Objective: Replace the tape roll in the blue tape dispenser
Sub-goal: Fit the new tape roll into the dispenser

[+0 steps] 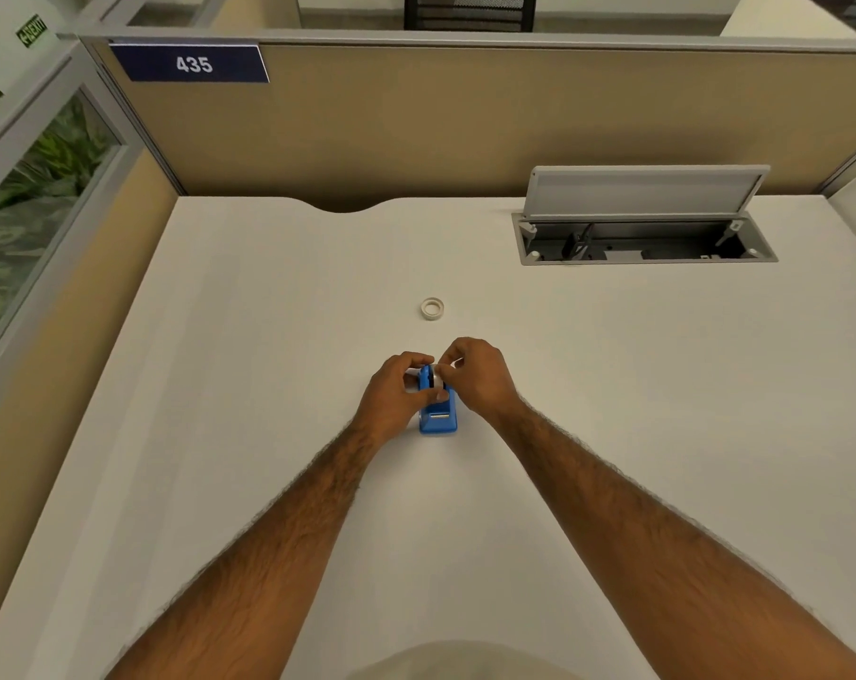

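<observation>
A small blue tape dispenser (438,418) stands on the white desk (269,336), its cutter end toward me. My left hand (396,395) wraps around its left side and holds it. My right hand (475,375) pinches the pale tape roll (435,377) that sits in the dispenser's top, thumb and fingers closed on it. Fingers hide most of that roll. A second small white tape roll (432,308) lies flat on the desk, a short way beyond both hands.
An open cable hatch (642,238) with its grey lid raised sits at the desk's back right. Tan partition walls (465,120) close the desk at the back and left. A curved cut-out (347,206) notches the rear edge.
</observation>
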Motion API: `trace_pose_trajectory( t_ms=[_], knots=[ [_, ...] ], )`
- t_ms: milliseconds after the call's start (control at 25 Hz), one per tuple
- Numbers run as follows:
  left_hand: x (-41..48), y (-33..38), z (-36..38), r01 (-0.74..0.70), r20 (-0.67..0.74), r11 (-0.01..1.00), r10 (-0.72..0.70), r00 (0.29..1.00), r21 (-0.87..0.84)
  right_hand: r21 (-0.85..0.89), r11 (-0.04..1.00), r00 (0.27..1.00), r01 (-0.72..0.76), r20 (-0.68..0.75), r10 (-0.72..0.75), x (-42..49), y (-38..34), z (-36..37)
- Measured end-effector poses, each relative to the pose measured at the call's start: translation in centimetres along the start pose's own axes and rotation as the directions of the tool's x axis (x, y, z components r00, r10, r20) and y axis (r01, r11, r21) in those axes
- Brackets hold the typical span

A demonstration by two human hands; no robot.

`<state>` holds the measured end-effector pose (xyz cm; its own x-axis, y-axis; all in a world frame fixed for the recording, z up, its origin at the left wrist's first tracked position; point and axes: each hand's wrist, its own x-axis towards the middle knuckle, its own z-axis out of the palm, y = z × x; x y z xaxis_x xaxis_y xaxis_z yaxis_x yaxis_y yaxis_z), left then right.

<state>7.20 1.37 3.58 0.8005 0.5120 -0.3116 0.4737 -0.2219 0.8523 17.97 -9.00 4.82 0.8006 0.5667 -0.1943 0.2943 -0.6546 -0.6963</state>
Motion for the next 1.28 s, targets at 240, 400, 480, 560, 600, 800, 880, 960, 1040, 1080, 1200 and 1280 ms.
trace_pose_trajectory(
  t_ms=[240, 400, 480, 560, 600, 800, 880, 960, 1040, 1080, 1200, 1280],
  knots=[
    [0.0, 0.0, 0.1, -0.021, -0.001, 1.000, 0.021, 1.000, 0.018, -0.006, 1.000, 1.000, 0.010, -0.020, -0.011, -0.7, 0.0, 0.1],
    [0.0, 0.1, 0.2, -0.014, -0.006, 1.000, 0.014, 1.000, 0.028, -0.027, 1.000, 1.000, 0.013, -0.023, -0.014, 0.0, -0.6, 0.1],
    [0.1, 0.1, 0.3, -0.011, -0.009, 0.999, 0.011, 1.000, 0.043, -0.021, 1.000, 1.000, -0.007, -0.025, 0.006, 0.2, -0.7, 0.2],
    [0.1, 0.0, 0.4, -0.014, -0.009, 0.998, 0.015, 1.000, 0.057, -0.031, 0.999, 1.000, -0.010, -0.021, 0.009, 0.2, -0.6, 0.2],
    [0.2, -0.1, 0.4, -0.017, -0.010, 0.998, 0.018, 1.000, 0.065, -0.048, 0.999, 1.000, 0.006, -0.018, -0.006, 0.1, -0.5, 0.2],
    [0.4, -0.4, 0.3, -0.032, -0.001, 0.998, 0.033, 0.999, 0.061, -0.056, 0.995, 0.997, 0.077, -0.001, -0.077, -0.9, 0.3, -0.2],
    [0.5, -0.5, 0.2, -0.034, -0.001, 0.998, 0.034, 0.999, 0.050, -0.071, 0.995, 0.997, 0.075, 0.000, -0.075, -1.0, 0.3, -0.1],
    [0.5, -0.4, 0.3, -0.030, -0.002, 0.998, 0.031, 1.000, 0.048, -0.091, 0.993, 0.997, 0.075, -0.006, -0.076, -0.8, 0.1, -0.1],
    [0.5, -0.3, 0.3, -0.022, -0.004, 0.999, 0.022, 1.000, 0.041, -0.096, 0.993, 0.997, 0.069, -0.009, -0.070, -0.3, -0.2, -0.1],
    [0.5, -0.3, 0.3, -0.018, -0.004, 0.999, 0.018, 1.000, 0.040, -0.098, 0.993, 0.998, 0.067, -0.009, -0.068, -0.1, -0.3, -0.1],
    [0.4, -0.3, 0.4, -0.010, -0.008, 0.999, 0.010, 1.000, 0.039, -0.074, 0.996, 0.999, 0.047, -0.010, -0.048, 0.4, -0.7, 0.1],
    [0.2, -0.4, 0.5, -0.007, -0.010, 0.999, 0.008, 1.000, 0.034, -0.043, 0.999, 1.000, 0.031, -0.003, -0.031, 0.4, -0.6, 0.1]
  ],
)
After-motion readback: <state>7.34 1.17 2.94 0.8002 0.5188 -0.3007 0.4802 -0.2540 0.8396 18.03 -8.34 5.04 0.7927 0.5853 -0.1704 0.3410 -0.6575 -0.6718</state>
